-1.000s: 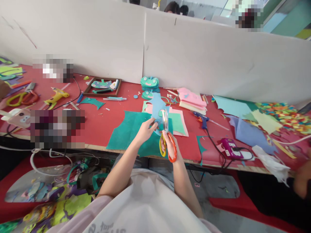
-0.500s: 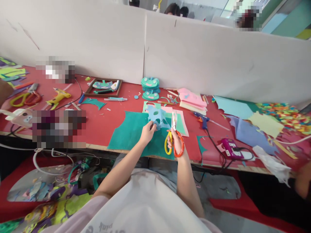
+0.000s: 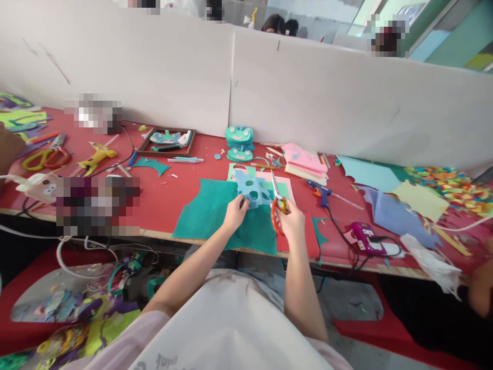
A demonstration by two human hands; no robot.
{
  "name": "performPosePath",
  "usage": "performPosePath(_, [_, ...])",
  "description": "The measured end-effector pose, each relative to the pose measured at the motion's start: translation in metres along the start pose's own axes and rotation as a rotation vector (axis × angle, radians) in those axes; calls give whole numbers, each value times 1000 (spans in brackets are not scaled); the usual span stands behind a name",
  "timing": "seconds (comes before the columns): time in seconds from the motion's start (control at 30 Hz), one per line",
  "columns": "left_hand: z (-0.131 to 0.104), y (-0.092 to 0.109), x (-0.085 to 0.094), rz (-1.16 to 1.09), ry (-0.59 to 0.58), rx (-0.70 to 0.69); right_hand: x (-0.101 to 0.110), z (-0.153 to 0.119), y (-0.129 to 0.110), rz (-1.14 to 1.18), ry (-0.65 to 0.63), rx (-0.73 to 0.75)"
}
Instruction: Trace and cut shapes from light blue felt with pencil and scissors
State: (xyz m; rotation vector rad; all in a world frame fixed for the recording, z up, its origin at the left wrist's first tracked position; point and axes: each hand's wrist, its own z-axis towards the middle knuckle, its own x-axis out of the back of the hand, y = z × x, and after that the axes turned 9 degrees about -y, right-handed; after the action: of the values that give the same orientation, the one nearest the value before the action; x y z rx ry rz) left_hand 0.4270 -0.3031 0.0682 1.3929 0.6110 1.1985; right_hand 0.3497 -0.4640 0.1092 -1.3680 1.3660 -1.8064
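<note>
My left hand [image 3: 235, 211] pinches the lower left edge of a light blue felt piece [image 3: 248, 183] that has several holes cut in it. My right hand [image 3: 291, 218] is closed on scissors [image 3: 278, 198] with one orange and one yellow handle; their blades point up and away, just right of the blue felt. Under the blue piece lies a large teal felt sheet [image 3: 208, 210], with pink felt [image 3: 287, 181] and light green felt beyond it.
Teal felt faces [image 3: 239, 134] are stacked near the white partition. At the right are a blue glue gun [image 3: 321, 192], a purple power strip [image 3: 367, 239] and colourful scraps [image 3: 454, 185]. A framed tray [image 3: 165, 141], a yellow glue gun [image 3: 96, 156] and other scissors lie left. Co-workers' hands show at both sides.
My right hand has turned the scissors, so the handles sit higher and the blades tilt left. The blue felt has shifted slightly in my left hand. The camera view has moved a little.
</note>
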Motion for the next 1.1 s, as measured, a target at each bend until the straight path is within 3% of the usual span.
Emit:
performPosePath(0.13, [0, 0, 1, 2, -5, 2, 14, 16, 5, -412, 137, -22])
performPosePath(0.27, [1, -1, 1, 5, -14, 1, 26, 33, 16, -613, 82, -82])
performPosePath(0.47, [1, -3, 0, 9, -23, 8, 28, 34, 20, -639, 7, -122])
performPosePath(0.63, [1, -3, 1, 8, -30, 10, 45, 23, 2, -624, 84, -148])
performPosePath(0.73, [1, -3, 0, 2, -27, 11, 50, 16, -6, -513, 93, -8])
performPosePath(0.87, [2, -4, -1, -3, -22, 8, 23, 11, -5, -540, -28, 269])
performPosePath(1.0, [2, -4, -2, 3, -19, 6, -16, 18, -1, -688, -55, 298])
performPosePath(1.1, [1, -3, -1, 9, -15, 5, -30, 33, -3, -676, -77, 340])
